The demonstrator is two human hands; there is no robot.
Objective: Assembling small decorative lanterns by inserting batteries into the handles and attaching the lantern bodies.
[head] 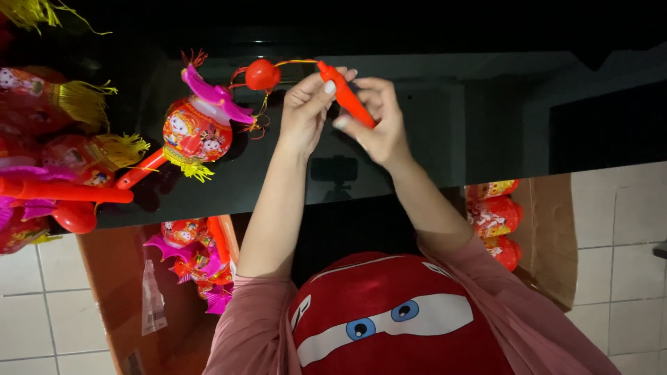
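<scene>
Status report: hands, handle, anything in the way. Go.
Left hand and right hand both gripping the red handle. Red ball hangs off its tip. Finished lantern lies just left, not touching.

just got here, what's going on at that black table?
A person holds a red plastic handle over the black table with both hands: left hand and right hand pinch it. A red ball hangs from its wire tip. A finished toy lantern lies alongside; more fill the cardboard boxes below.

A home packing spot: tiled floor (42, 305), glossy black table (451, 132), cardboard boxes (552, 229) of toy lanterns.
</scene>
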